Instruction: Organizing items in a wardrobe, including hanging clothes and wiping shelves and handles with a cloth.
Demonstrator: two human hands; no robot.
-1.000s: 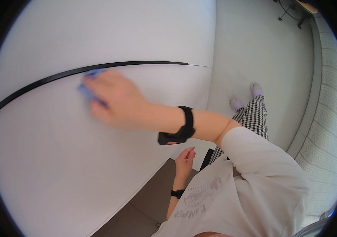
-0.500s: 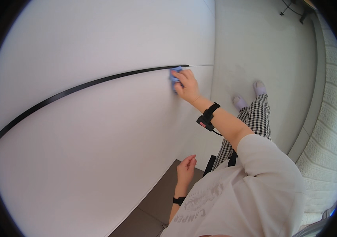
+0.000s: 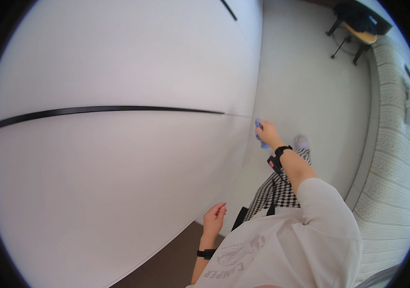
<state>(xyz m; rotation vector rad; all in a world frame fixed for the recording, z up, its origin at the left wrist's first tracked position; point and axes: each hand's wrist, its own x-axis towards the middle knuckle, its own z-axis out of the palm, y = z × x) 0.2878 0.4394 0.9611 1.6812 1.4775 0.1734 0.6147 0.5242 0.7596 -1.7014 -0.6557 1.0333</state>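
Note:
A blue cloth point(image 3: 257, 134) is bunched in my right hand point(image 3: 269, 133), with the fingers wrapped round it. That hand is at the right edge of a large white panel point(image 3: 118, 177), beyond the end of the long black strip point(image 3: 118, 109) set in it. Whether the cloth touches the panel there, I cannot tell. My left hand point(image 3: 213, 219) hangs close to my body, near the panel's lower edge, its fingers curled in and nothing seen in them.
Pale floor point(image 3: 305, 72) runs between the panel and a bed or sofa with a white textured cover point(image 3: 387, 158) on the right. A chair with dark legs point(image 3: 360, 36) and dark cloth on it stands at the far right. Another short black strip point(image 3: 229, 9) lies farther up.
My right hand has moved with the blue cloth from the black strip's end to the panel's right edge. The view has shifted too, bringing in more of the chair. My left hand stays curled.

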